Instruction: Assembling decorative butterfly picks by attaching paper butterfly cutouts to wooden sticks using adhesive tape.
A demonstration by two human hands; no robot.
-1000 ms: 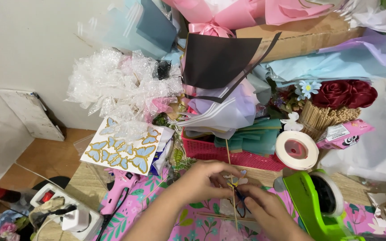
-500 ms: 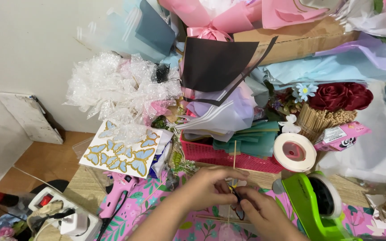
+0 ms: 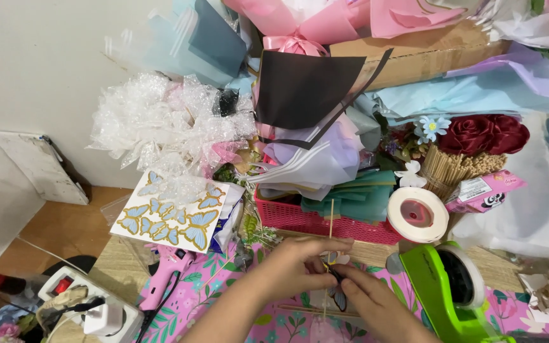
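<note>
Here, both hands [image 3: 332,279] pinched around a thin wooden stick [image 3: 331,219] above glossy floral cloth [image 3: 223,282].

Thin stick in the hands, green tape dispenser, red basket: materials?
Thin stick: looks like bamboo or wood, pale tan, matte, straight. Both the left hand and right hand pinch it. Green tape dispenser: probably moulded plastic, glossy with highlights. Red basket: probably plastic, with a lattice-patterned wall and a slight sheen.
</note>
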